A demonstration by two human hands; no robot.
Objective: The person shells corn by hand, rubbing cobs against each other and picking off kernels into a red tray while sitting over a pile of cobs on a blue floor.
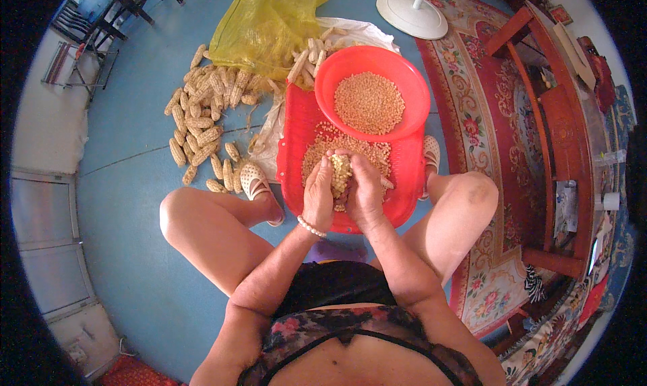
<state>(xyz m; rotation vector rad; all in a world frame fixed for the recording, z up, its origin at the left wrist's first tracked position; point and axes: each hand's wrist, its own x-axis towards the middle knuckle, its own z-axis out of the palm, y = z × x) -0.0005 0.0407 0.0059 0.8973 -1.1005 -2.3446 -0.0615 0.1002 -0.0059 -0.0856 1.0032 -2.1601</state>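
Between my two hands is a dried corn cob [340, 170] that still carries pale yellow kernels. My left hand [318, 191] grips it from the left, a beaded bracelet [311, 227] on that wrist. From the right, my right hand [366, 191] closes around the same cob, hiding part of it. Both hands are above a red plastic tray [295, 113], where loose corn kernels [316, 156] lie spread. A red plastic basin [323, 95] holding more shelled kernels [369, 103] rests on the tray's far end.
Unshelled corn cobs [202, 118] are heaped on the blue floor [131, 209] at left. Behind them lies a yellow mesh sack [268, 27]; bare cobs [308, 62] lie beside the basin. A white stand base [412, 14], patterned rug [470, 108] and wooden table [561, 118] are at right.
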